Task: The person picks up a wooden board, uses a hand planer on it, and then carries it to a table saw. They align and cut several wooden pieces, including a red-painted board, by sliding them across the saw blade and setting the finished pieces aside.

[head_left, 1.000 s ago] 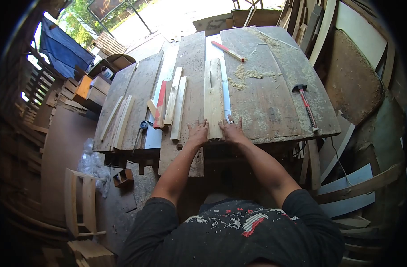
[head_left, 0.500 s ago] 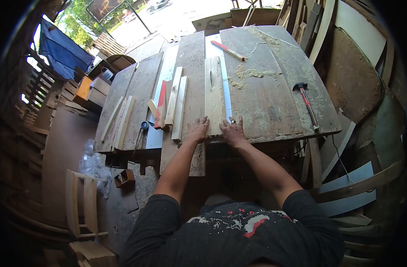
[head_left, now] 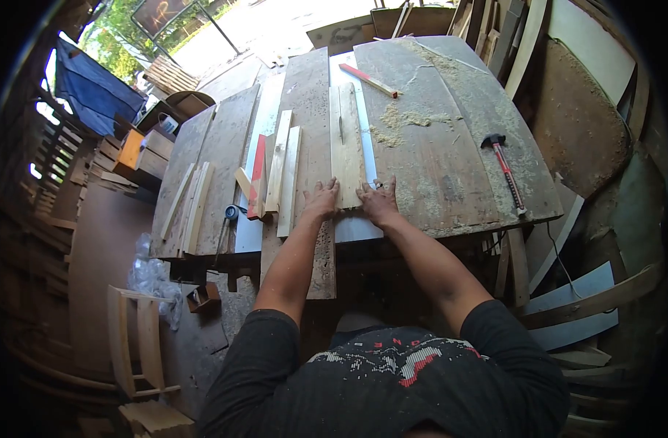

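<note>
A pale wooden board (head_left: 348,150) lies lengthwise on the workbench (head_left: 429,168), with a dark slit in its upper half. My left hand (head_left: 321,199) rests at the left edge of its near end, fingers stretched out and apart. On the opposite edge, my right hand (head_left: 378,200) lies with its fingers spread against the wood. Whether the fingertips press on the board or only touch its sides is hard to see. Beneath the board runs a white strip (head_left: 354,229), showing between my wrists. Left of my left hand lie two pale wooden strips (head_left: 289,182) and a red-painted stick (head_left: 257,175).
A hammer (head_left: 503,171) lies on the right of the bench, and sawdust (head_left: 414,118) is scattered near another red-ended stick (head_left: 368,80). A tape measure (head_left: 232,212) sits at the left. More sticks (head_left: 197,208) lie farther left; a wooden frame (head_left: 140,339) stands on the floor.
The board has slid slightly away from me along the bench, and both hands have moved with it. More of the white strip now shows at its near end. The view has shifted a little.
</note>
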{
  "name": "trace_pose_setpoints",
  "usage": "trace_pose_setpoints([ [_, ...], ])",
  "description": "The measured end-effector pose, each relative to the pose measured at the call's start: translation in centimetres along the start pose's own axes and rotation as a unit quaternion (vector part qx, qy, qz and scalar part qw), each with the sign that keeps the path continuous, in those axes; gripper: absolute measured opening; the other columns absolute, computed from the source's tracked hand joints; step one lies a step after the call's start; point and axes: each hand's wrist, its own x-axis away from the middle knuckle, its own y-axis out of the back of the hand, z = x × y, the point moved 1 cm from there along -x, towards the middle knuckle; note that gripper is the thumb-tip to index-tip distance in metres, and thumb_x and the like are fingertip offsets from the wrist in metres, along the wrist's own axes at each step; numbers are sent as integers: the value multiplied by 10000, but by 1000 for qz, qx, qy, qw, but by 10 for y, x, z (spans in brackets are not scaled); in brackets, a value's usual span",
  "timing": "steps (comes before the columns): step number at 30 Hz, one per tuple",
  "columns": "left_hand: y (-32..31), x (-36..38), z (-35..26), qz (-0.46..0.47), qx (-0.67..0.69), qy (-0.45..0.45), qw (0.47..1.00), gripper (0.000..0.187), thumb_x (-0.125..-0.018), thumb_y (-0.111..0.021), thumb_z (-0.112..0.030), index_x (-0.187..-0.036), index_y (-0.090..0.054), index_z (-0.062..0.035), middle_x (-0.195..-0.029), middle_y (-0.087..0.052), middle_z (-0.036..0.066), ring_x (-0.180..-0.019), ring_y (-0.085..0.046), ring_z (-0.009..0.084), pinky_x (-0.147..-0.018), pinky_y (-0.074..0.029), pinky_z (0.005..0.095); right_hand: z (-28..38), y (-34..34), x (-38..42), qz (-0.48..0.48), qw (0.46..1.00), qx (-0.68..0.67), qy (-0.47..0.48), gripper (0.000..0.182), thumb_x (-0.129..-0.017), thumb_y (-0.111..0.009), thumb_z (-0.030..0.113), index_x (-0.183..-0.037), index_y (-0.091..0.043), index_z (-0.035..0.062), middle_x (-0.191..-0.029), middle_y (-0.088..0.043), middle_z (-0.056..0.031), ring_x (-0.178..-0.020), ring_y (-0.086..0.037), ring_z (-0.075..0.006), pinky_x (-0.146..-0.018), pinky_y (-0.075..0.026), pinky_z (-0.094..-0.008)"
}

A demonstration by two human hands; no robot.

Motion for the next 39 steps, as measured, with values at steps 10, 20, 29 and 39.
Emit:
trace_pose_setpoints([
  [10, 10, -31, 16, -54, -5, -31, 998, 792, -835, -718, -362, -1505, -328, -200, -1596, -235, -61, -1471, -204, 305, -1153, -155, 625, -13, -9, -36, -57, 998, 12, -2, 413, -959, -423, 178, -1348, -558, 207, -1431, -506, -45, -1272, -524, -347, -1098, -32, -724],
  [20, -3, -30, 22, -128, 3, -45, 991, 594, -865, -636, -306, -1422, -470, -183, -1533, -374, -66, -1438, -284, 315, -1112, -239, 622, -20, -4, -58, -33, 999, -5, -17, 410, -957, -434, 180, -1348, -555, 211, -1429, -508, -31, -1251, -547, -321, -1093, -12, -728],
  [29, 3, -60, 32, -133, 22, -43, 990, 608, -883, -595, -348, -1454, -433, -217, -1560, -321, -84, -1453, -248, 319, -1123, -236, 626, -28, -2, -91, -40, 999, 8, -33, 433, -937, -550, 286, -1366, -537, 227, -1452, -487, -12, -1243, -554, -295, -1086, 1, -736],
  [39, 20, -96, 43, -124, -10, -60, 990, 609, -913, -562, -406, -1470, -413, -210, -1562, -324, -66, -1441, -264, 340, -1119, -241, 618, -40, 1, -128, -28, 999, 24, -34, 461, -934, -555, 333, -1385, -516, 243, -1476, -458, 7, -1282, -519, -292, -1080, -7, -747],
])
